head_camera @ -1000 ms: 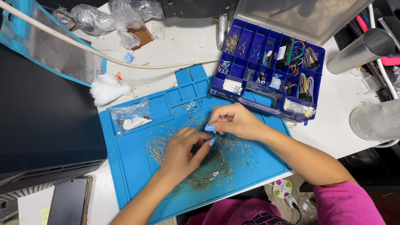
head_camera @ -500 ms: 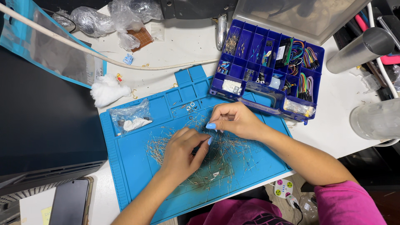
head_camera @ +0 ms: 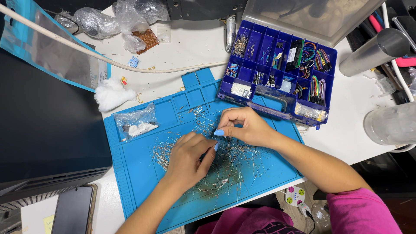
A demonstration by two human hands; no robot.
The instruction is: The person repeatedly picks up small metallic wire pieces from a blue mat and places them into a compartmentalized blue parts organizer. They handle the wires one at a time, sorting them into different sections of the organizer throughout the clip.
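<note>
- Nearest: left hand (head_camera: 187, 158) palm down on the blue mat (head_camera: 143, 182), fingers curled onto the heap of thin wire-legged components (head_camera: 234, 162); whether they pinch one I cannot tell
- Right hand (head_camera: 245, 128) just beyond it, fingers closed together at the tips on what looks like a single fine lead, too small to be sure
- The heap lies directly under and between both hands, spreading toward the person; pieces point every way, no common long axis; both hands are about equally near it
- On the mat's left, a small clear bag (head_camera: 136, 123) with white bits inside
- Farther on the bench (head_camera: 182, 47): open blue compartment box (head_camera: 277, 71) to the right hand's far side, holding resistors, coloured jumper wires, small parts in separate cells
- Left of it, a white cotton tuft (head_camera: 110, 95)
</note>
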